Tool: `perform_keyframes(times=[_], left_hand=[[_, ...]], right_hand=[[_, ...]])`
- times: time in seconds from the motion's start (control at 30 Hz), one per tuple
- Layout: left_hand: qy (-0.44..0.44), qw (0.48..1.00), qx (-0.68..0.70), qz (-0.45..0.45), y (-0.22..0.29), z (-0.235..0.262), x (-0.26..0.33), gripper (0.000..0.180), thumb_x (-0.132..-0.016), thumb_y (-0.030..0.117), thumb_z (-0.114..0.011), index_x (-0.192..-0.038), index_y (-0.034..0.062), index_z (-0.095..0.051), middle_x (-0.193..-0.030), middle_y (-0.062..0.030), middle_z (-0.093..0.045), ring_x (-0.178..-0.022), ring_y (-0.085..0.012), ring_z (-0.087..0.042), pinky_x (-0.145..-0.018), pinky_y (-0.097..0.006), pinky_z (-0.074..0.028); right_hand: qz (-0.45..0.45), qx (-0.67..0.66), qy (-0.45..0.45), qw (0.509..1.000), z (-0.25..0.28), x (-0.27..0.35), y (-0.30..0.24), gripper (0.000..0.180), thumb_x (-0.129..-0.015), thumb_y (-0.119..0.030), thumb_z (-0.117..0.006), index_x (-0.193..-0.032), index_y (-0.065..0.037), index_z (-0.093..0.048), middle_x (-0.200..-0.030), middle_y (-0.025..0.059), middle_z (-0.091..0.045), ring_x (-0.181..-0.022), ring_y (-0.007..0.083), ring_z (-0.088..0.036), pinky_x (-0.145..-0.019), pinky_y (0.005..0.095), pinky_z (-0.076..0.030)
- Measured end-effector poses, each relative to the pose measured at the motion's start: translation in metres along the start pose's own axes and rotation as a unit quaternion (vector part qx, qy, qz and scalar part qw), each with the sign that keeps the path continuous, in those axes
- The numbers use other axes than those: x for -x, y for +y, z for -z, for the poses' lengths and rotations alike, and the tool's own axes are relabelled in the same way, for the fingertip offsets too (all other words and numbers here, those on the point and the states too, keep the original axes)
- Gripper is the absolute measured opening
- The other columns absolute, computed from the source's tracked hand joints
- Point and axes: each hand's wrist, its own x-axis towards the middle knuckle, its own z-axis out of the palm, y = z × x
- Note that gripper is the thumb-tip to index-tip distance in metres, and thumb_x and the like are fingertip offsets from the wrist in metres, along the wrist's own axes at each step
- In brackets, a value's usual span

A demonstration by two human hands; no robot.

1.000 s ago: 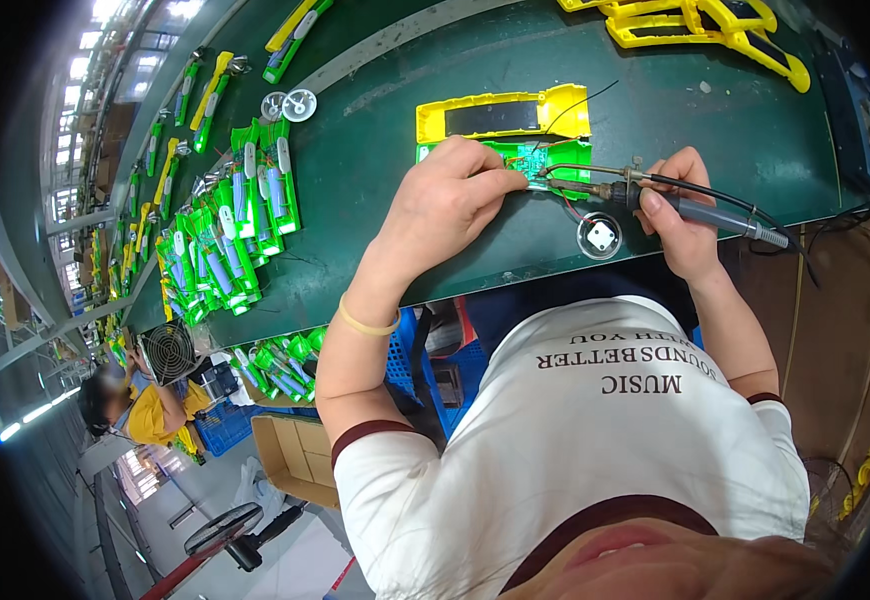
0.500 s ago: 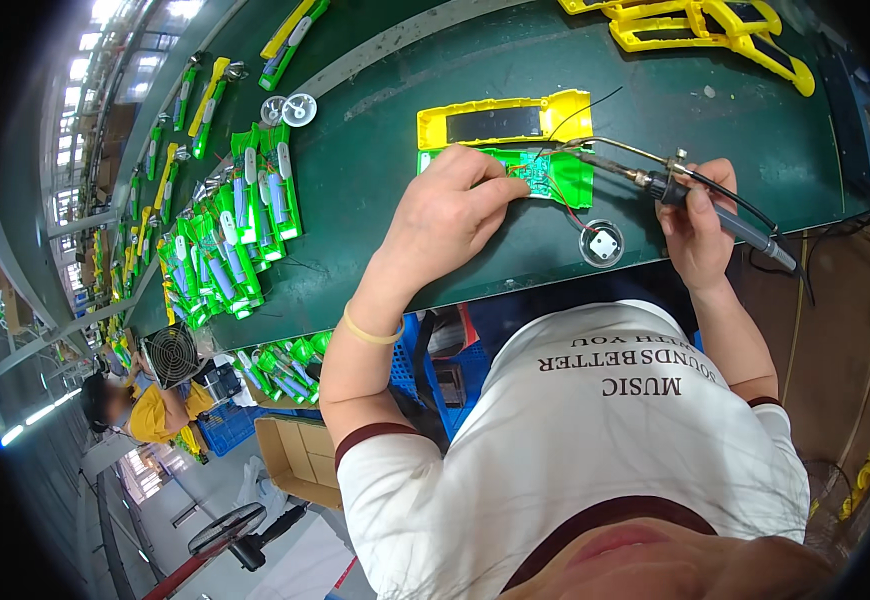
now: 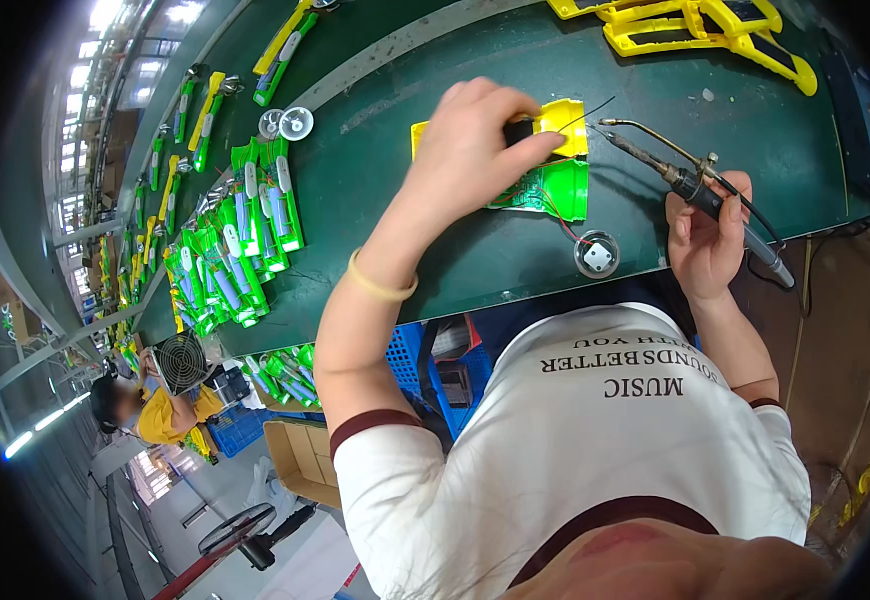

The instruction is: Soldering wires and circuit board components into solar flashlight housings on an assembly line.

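My left hand (image 3: 475,140) reaches over the yellow housing half (image 3: 567,118), thumb and forefinger apart. Its thumb tip comes near the base of a thin black wire (image 3: 589,112) that sticks up from the housing. The hand covers much of that housing and the left part of the green housing half (image 3: 565,190) lying against its near side. A green circuit board (image 3: 527,188) shows inside the green half. Red and dark wires run from it to a small round clear lamp piece (image 3: 596,254). In my right hand (image 3: 707,235) is a soldering iron (image 3: 693,188) with a thin metal feed tube, its tip pointing left, clear of the board.
Several green housings with grey-blue cells (image 3: 225,250) are piled at the left. Two clear round lenses (image 3: 296,123) lie beyond them. Yellow frames (image 3: 690,35) sit at the far right. A cardboard box (image 3: 300,460) and blue crate (image 3: 410,365) stand below the table edge.
My left hand has moved from the circuit board up and away onto the yellow housing. The soldering iron's tip has drawn back right from the board.
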Motion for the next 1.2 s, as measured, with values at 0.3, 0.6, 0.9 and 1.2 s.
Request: perform_keyframes(times=[0.3,0.6,0.9,1.2], left_hand=[[-0.127,0.933,0.258,0.216,0.017,0.005,-0.001,0.02,-0.079,0.009,-0.064,-0.097,0.0041,-0.057,-0.064,0.0043,-0.049,-0.06,-0.0048,-0.046,-0.056,-0.022,-0.04],[0.024,0.993,0.104,0.041,0.01,-0.024,0.017,0.009,-0.079,0.008,-0.062,-0.084,0.0029,-0.058,-0.068,-0.0051,-0.053,-0.061,-0.016,-0.053,-0.06,-0.026,-0.045],[0.128,0.991,0.038,0.027,0.006,-0.035,0.018,0.008,-0.077,0.004,-0.06,-0.08,0.0026,-0.053,-0.075,-0.0109,-0.058,-0.069,-0.027,-0.056,-0.063,-0.036,-0.043],[-0.021,0.997,0.018,0.076,-0.004,-0.01,0.01,0.008,-0.076,0.006,-0.062,-0.083,0.0029,-0.064,-0.074,-0.0088,-0.062,-0.07,-0.0213,-0.061,-0.064,-0.03,-0.048]], right_hand=[[0.061,0.012,0.034,0.997,0.016,-0.009,-0.022,0.025,-0.094,-0.033,-0.041,-0.096,-0.008,-0.043,-0.071,0.0064,-0.05,-0.05,0.0102,-0.039,-0.047,0.0214,-0.028],[0.046,0.051,0.0,0.998,0.012,-0.024,-0.025,0.026,-0.094,-0.034,-0.039,-0.098,-0.008,-0.044,-0.073,0.0052,-0.049,-0.054,0.0091,-0.04,-0.049,0.0215,-0.028],[0.045,0.091,-0.021,0.995,0.0,-0.041,-0.027,0.022,-0.093,-0.029,-0.045,-0.095,-0.008,-0.043,-0.075,0.0054,-0.051,-0.052,0.0084,-0.04,-0.047,0.02,-0.029],[-0.096,0.192,-0.082,0.973,0.004,-0.058,-0.025,0.023,-0.084,-0.021,-0.059,-0.088,-0.006,-0.042,-0.066,0.0034,-0.049,-0.05,0.0058,-0.042,-0.045,0.0187,-0.033]])
